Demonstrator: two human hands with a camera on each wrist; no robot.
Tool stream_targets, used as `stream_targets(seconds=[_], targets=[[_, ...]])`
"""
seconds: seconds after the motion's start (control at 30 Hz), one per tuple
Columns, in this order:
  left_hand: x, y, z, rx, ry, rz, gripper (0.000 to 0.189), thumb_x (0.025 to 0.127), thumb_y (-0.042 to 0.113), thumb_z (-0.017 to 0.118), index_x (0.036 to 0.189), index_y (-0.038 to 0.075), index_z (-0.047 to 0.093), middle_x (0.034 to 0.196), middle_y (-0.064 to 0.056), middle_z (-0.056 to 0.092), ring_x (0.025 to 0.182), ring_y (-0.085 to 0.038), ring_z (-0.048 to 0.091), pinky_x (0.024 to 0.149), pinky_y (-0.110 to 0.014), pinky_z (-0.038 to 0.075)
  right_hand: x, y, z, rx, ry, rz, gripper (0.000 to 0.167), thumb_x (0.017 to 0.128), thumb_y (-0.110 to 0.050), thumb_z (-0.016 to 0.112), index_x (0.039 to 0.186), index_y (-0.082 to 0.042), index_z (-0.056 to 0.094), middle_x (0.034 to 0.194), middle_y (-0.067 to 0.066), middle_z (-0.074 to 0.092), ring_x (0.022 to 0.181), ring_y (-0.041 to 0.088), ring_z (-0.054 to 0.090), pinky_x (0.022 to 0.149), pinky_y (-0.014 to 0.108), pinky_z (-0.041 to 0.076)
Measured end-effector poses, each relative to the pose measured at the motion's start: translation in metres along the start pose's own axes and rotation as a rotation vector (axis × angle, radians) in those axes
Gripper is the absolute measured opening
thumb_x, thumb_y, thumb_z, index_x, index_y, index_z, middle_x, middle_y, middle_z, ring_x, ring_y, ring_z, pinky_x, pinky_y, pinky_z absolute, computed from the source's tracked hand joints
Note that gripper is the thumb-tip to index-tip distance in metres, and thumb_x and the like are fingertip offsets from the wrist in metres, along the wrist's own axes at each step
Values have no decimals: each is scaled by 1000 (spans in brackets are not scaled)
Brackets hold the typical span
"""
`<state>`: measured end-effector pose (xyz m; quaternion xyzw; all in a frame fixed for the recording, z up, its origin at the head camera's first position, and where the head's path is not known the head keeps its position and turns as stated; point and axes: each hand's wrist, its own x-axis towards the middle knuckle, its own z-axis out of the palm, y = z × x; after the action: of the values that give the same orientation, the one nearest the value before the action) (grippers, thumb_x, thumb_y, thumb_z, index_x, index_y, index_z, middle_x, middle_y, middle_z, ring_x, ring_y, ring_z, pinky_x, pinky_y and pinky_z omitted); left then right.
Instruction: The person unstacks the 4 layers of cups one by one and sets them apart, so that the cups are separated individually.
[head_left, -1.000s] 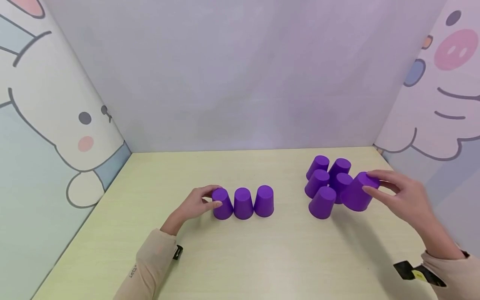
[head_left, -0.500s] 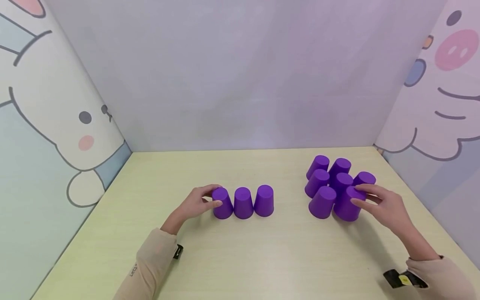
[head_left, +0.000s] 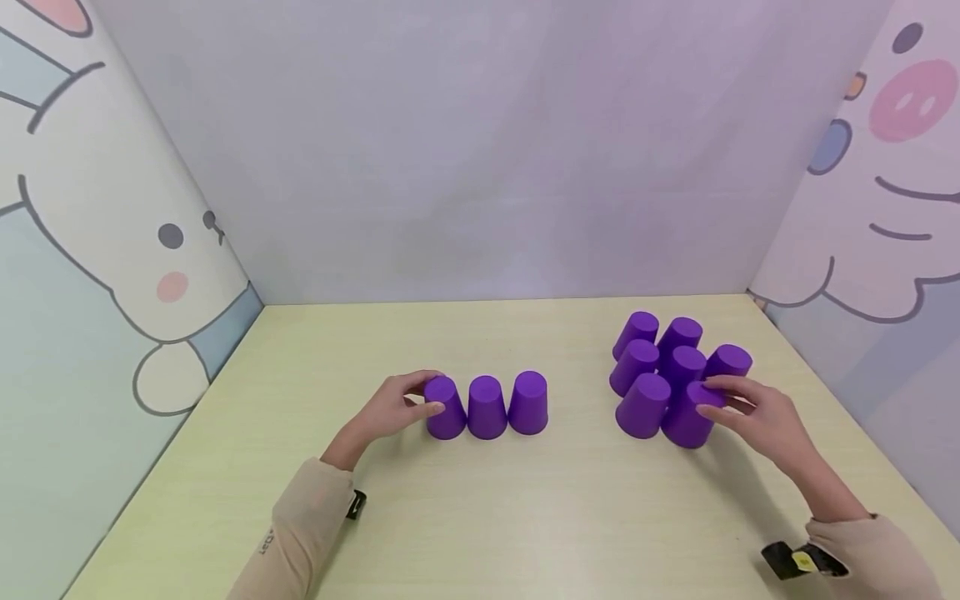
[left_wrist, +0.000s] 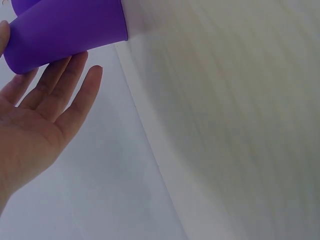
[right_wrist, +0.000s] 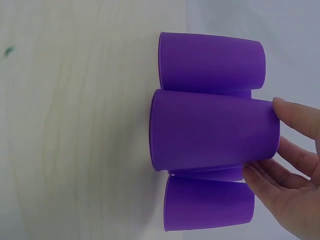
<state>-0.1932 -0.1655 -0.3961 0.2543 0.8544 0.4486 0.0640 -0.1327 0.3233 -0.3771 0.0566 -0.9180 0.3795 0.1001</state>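
Observation:
Three purple cups stand upside down in a row near the table's middle. My left hand (head_left: 392, 407) holds the leftmost cup (head_left: 447, 410) between thumb and fingers; the left wrist view shows that cup (left_wrist: 70, 32) with fingers along its side. Beside it are the middle cup (head_left: 487, 408) and the right cup (head_left: 529, 404). Over at the right, my right hand (head_left: 761, 419) pinches the upper end of an upside-down purple cup (head_left: 686, 421) at the front of a cluster. In the right wrist view this cup (right_wrist: 212, 131) overlaps the cups behind it.
The cluster has several more inverted purple cups, among them a front-left cup (head_left: 643, 406), a back-left cup (head_left: 636, 335) and a right cup (head_left: 729, 360). Pale wooden table (head_left: 480, 517) meets a grey back wall (head_left: 480, 167); cartoon-printed panels flank both sides.
My right hand has brought its cup left and toward the front, down beside the front-left cup. A cup at the cluster's right has come into view. The left hand stays put.

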Motion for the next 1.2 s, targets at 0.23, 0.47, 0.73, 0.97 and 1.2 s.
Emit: stream_targets(seconds=[0.23, 0.47, 0.73, 0.97, 1.2], targets=[[0, 0, -1, -1, 0, 1, 44, 84, 20, 66, 122, 2, 53, 105, -10, 62, 94, -24, 58, 74, -37, 50, 1, -15, -8, 1, 61, -30, 45, 79, -24, 72, 114, 1, 59, 105, -21, 49, 90, -24, 40, 68, 4, 41], [-1, 0, -1, 10, 3, 12, 43, 84, 20, 67, 121, 2, 54, 104, -9, 63, 93, -23, 59, 73, -37, 50, 7, -35, -9, 30, 101, -68, 47, 79, -23, 73, 118, -2, 57, 108, -23, 48, 93, -19, 45, 72, 2, 38], [0, -2, 0, -1, -5, 10, 43, 84, 21, 66, 121, 3, 54, 104, -9, 63, 93, -22, 59, 73, -33, 50, 13, -53, 1, 111, 110, -153, 44, 78, -12, 73, 115, 3, 57, 106, -22, 53, 95, -15, 49, 77, 4, 40], [0, -1, 0, 8, 1, 2, 44, 84, 21, 67, 121, 3, 54, 105, -9, 63, 93, -23, 59, 73, -31, 50, 20, -64, 15, 166, 87, -230, 41, 76, -6, 73, 112, 7, 58, 103, -22, 55, 96, -13, 50, 82, 6, 39], [0, -2, 0, 5, 1, 4, 44, 84, 22, 67, 122, 3, 54, 105, -9, 62, 93, -22, 59, 72, -28, 50, 28, -71, 32, 242, 29, -267, 40, 77, -3, 71, 113, 7, 57, 108, -10, 59, 100, -6, 52, 85, 10, 39]])
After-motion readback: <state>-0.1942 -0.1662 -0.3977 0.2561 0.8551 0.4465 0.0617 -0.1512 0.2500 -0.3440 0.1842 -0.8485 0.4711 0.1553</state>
